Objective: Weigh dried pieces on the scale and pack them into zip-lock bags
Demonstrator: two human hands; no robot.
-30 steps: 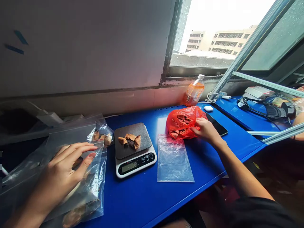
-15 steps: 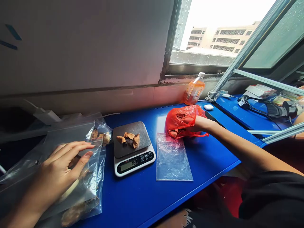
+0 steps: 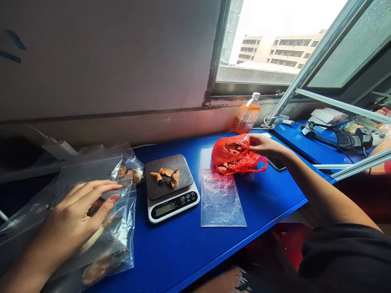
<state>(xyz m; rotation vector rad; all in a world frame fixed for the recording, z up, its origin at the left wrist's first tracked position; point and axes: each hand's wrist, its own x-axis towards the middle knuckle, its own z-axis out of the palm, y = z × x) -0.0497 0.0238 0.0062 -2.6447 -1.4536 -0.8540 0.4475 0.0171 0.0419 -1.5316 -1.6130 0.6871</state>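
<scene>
My left hand (image 3: pixel 82 213) lies over clear zip bags (image 3: pixel 122 240) that hold brownish dried pieces, its fingers stretched out and the thumb apart. At the red plastic bag (image 3: pixel 235 142), my right hand (image 3: pixel 264 144) grips the upper right edge, fingertips partly hidden by the film. Dried brown slices (image 3: pixel 233 148) show through the bag's openings. Between the hands stands a kitchen scale (image 3: pixel 172 195) with several dried brown pieces (image 3: pixel 166 173) on its dark plate; the display appears to read 1.6. A flat clear plastic bag (image 3: pixel 222 203) lies right of the scale.
An orange drink bottle (image 3: pixel 248 114) stands by the wall behind the red bag. A phone (image 3: pixel 276 163) lies under my right forearm. Metal frame bars (image 3: pixel 342 105) cross at the right, with cables and boxes behind. The blue table's (image 3: pixel 244 242) front edge runs diagonally.
My right hand has come out of the red bag and moved to its upper right edge. The slices inside show more now. My left hand stays in place.
</scene>
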